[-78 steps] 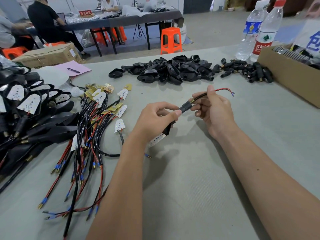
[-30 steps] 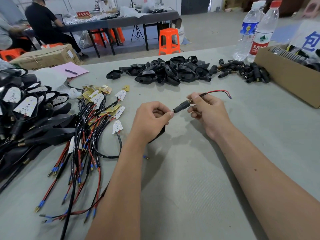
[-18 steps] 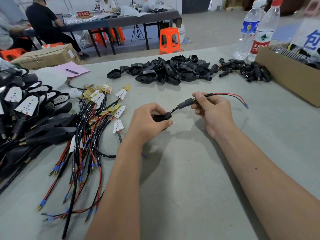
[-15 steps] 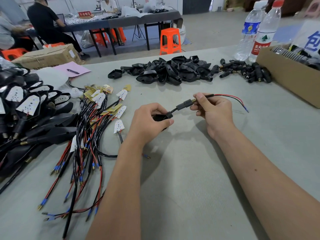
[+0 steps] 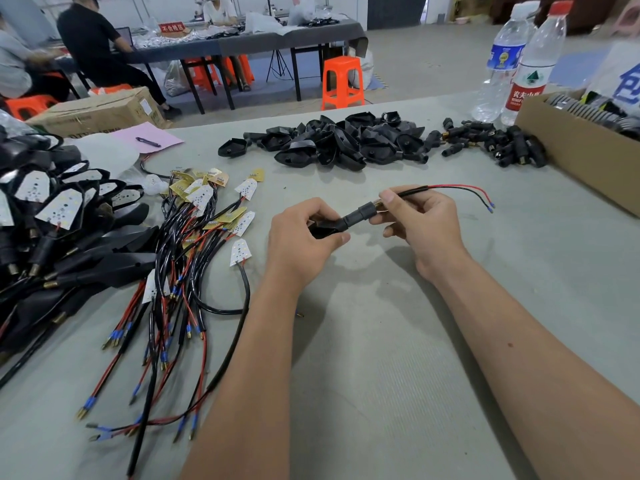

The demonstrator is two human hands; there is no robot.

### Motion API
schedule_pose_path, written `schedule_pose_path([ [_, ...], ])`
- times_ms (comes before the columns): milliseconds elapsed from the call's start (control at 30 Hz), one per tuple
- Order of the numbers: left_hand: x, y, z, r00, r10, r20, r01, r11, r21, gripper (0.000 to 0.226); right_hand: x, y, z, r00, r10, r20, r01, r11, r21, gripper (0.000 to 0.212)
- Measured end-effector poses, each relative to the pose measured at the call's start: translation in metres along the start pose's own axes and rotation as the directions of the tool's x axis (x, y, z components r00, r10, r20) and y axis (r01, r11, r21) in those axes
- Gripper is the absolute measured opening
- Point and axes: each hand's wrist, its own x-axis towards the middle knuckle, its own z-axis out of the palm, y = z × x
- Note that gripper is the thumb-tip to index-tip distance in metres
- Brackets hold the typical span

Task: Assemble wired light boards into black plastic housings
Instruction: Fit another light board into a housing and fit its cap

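Housing [image 5: 323, 228] mid-frame sits gripped in left hand [image 5: 298, 237]; right hand [image 5: 420, 221] pinches its cable [image 5: 412, 192].

Head-worn camera looks forward and down, close over the grey table [image 5: 381, 375].

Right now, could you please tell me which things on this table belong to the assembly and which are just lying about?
Job:
- housing in left hand
- cable in right hand
- empty housings
- wired boards
- connectors
- finished units

Lying about:
- bottles
- pink paper with pen
- box
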Motion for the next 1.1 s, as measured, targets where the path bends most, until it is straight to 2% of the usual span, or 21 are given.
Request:
schedule_pose_path([
  [133,0.0023,-0.0016,0.0016,1.0,-0.005,-0.025,0.004,1.0,-0.024,0.025,-0.0016,-0.0028,-0.0018,0.999,0.023,0.032,-0.024,1.0,0.019,0.009],
  [333,0.0021,-0.0024,0.0004,0.996,0.013,0.083,-0.008,0.998,-0.06,0.017,-0.001,-0.0051,-0.0062,0.996,0.059,0.069,-0.068,0.99,0.127,0.018],
  [500,0.0021,-0.0015,0.002,0.994,-0.005,0.107,0.014,0.997,-0.078,0.014,-0.0002,-0.0053,-0.0068,0.992,0.068,0.109,-0.083,0.986,0.147,0.02],
  [833,-0.0002,0.0018,0.0011,0.999,0.012,0.048,-0.009,0.998,-0.068,0.008,0.0008,-0.0026,-0.0064,0.992,0.062,0.113,-0.072,0.993,0.089,0.019],
  [1100,-0.0014,0.0064,0.0001,0.994,-0.006,0.107,0.02,0.991,-0.134,0.016,0.0014,-0.0016,-0.0081,0.988,0.06,0.145,-0.072,0.994,0.08,0.025],
])
